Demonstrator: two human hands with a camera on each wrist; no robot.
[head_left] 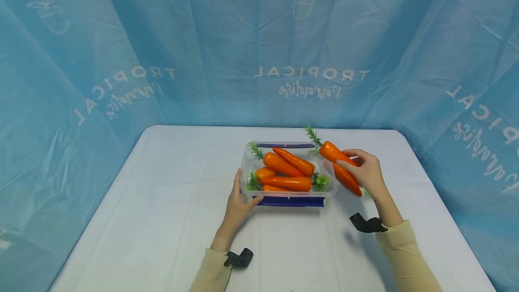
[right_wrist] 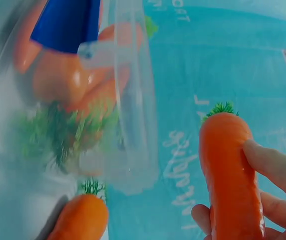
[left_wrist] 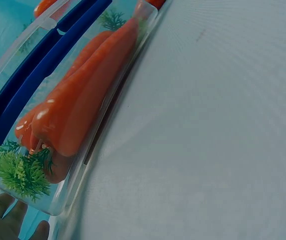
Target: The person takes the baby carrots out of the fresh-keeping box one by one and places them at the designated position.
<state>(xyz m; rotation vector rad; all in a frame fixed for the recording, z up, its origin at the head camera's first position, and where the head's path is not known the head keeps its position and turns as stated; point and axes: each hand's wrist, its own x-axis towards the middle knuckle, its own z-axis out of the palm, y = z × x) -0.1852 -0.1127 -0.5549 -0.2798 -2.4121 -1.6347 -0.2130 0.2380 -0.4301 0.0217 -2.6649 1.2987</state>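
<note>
A clear plastic container (head_left: 329,188) with blue latches holds several orange carrots (head_left: 289,183) with green leafy tops. At its near left corner my left hand (head_left: 238,206) grips it, thumb on the front rim by the blue latch (left_wrist: 30,70) and fingers along the left side. Between thumb and fingers, my right hand (head_left: 366,171) holds another carrot (right_wrist: 228,165) up beside the container's right wall. Its leafy top points away from me and to the left, over the far right corner. Below the held carrot, one more carrot (head_left: 348,179) lies by the container's right side.
The container stands on a white-covered table (head_left: 182,193). Blue printed curtains (head_left: 227,48) hang behind the table and along both sides. A black wrist strap (head_left: 239,258) sits at each cuff.
</note>
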